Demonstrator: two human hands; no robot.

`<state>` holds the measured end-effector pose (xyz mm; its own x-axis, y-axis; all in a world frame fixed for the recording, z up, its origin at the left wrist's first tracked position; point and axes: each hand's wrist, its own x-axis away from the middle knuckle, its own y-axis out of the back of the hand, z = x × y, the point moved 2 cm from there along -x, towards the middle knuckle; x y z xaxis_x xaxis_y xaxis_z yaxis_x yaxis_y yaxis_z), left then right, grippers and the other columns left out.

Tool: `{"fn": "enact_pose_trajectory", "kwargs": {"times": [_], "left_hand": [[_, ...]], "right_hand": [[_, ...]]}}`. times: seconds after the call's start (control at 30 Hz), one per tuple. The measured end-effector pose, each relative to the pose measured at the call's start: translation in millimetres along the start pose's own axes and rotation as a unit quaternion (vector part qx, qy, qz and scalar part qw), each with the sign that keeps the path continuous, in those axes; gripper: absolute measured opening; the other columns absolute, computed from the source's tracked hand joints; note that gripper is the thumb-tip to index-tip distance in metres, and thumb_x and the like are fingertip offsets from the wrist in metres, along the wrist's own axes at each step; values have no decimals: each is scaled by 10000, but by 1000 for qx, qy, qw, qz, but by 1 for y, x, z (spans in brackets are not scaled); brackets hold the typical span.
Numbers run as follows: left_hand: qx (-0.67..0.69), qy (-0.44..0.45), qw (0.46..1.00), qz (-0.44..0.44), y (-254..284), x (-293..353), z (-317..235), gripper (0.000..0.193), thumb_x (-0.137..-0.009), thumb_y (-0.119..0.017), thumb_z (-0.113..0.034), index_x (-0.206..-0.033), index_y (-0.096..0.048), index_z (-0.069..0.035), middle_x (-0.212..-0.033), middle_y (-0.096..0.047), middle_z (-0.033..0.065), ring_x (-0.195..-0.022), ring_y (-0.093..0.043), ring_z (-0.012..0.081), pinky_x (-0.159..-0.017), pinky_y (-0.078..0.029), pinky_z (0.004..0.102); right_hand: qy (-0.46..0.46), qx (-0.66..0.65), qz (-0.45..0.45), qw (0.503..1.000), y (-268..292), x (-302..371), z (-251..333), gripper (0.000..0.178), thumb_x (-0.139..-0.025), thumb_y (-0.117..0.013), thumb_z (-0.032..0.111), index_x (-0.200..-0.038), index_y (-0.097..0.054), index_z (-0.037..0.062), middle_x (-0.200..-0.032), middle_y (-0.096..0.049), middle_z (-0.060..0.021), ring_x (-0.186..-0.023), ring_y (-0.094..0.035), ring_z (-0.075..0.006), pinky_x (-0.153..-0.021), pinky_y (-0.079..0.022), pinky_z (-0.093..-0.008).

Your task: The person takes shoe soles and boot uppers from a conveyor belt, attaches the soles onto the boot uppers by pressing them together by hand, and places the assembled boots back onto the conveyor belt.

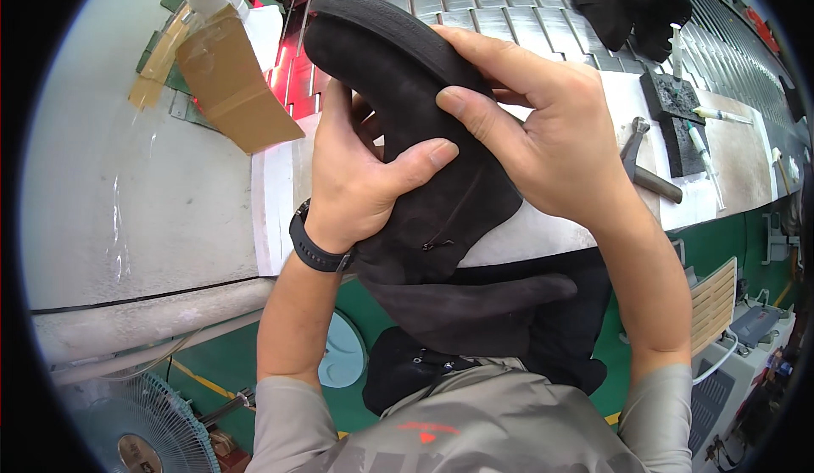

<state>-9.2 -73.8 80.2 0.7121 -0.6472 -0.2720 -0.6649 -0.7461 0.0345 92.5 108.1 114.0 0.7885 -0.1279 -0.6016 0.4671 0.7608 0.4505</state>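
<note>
A black suede boot [398,100] with a thick dark sole is held up in front of me, its toe pointing to the far left. My left hand [360,159] wraps around its near left side, the thumb lying across the upper; a black band sits on that wrist. My right hand [534,117] grips the sole edge and upper from the right, thumb pressed on the suede. A small zipper pull [437,245] shows on the shaft, which hangs down toward my lap. Some left fingers are hidden behind the boot.
Metal rollers [475,2] run along the far side. At right lie a hammer [653,180], a black block [674,134] and several syringes [721,115]; another black boot [640,7] lies beyond. A cardboard piece [229,83] hangs at left. Below stand a fan [140,426] and a light-blue stool [342,354].
</note>
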Motion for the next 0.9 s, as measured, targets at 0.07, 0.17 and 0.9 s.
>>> {"fn": "enact_pose_trajectory", "kwargs": {"times": [0.07,0.17,0.9], "left_hand": [[-1,-1,1000,0,0,0,0,1004,-798,-984,-176,-1558,-352,2,-1401,-611,163,-1265,-666,267,-1079,-571,402],[0,-3,1000,-4,-1,0,-1,1011,-793,-986,-177,-1560,-351,1,-1401,-612,162,-1268,-665,267,-1076,-572,403],[-37,-32,999,5,-8,1,-10,1103,-772,-1008,-261,-1595,-336,35,-1425,-614,201,-1319,-643,298,-1122,-548,416]], "right_hand": [[18,-1,-25,1000,-2,1,0,448,-964,-784,6,-1408,-723,-6,-1189,-815,-180,-1044,-806,-214,-936,-652,-349],[11,-32,-10,999,3,-9,10,430,-967,-774,-4,-1395,-730,5,-1150,-824,-170,-999,-812,-211,-902,-658,-343],[58,161,78,982,14,-30,41,415,-954,-762,31,-1364,-713,-7,-1016,-795,-200,-846,-806,-325,-740,-618,-367]]}}
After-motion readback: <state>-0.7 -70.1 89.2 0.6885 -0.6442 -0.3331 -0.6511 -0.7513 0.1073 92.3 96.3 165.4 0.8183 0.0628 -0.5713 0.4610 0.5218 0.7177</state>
